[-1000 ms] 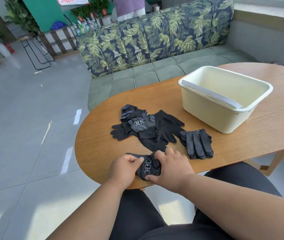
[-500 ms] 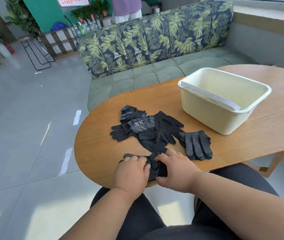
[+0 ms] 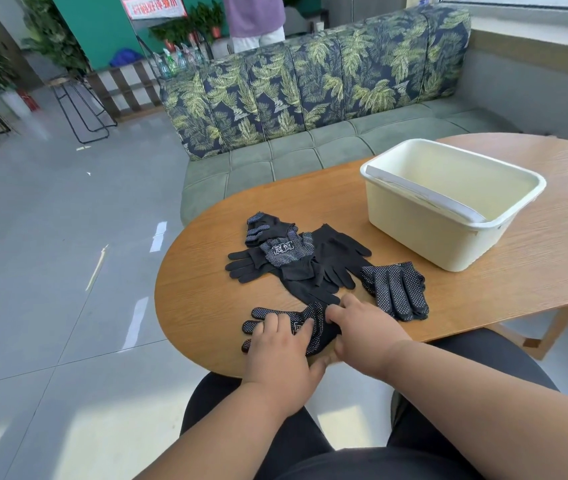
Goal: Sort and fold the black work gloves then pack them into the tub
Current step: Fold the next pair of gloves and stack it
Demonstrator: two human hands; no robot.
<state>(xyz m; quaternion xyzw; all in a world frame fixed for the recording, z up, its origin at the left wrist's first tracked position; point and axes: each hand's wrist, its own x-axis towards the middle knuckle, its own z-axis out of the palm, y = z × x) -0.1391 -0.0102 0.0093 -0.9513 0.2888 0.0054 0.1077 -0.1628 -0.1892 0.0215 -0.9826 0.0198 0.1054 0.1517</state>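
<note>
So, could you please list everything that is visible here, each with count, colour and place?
tub: one, cream, on the table's right part; no gloves seen inside
glove under the hands: one, black with white dots, flat at the table's near edge
pile of gloves: count unclear, black, table middle
folded gloves: count unclear, black dotted, between the pile and the tub
table: one, wooden, oval
sofa: one, green with leaf-print back, behind the table
left hand: pressing flat on the glove
right hand: resting on the glove's cuff end
</note>
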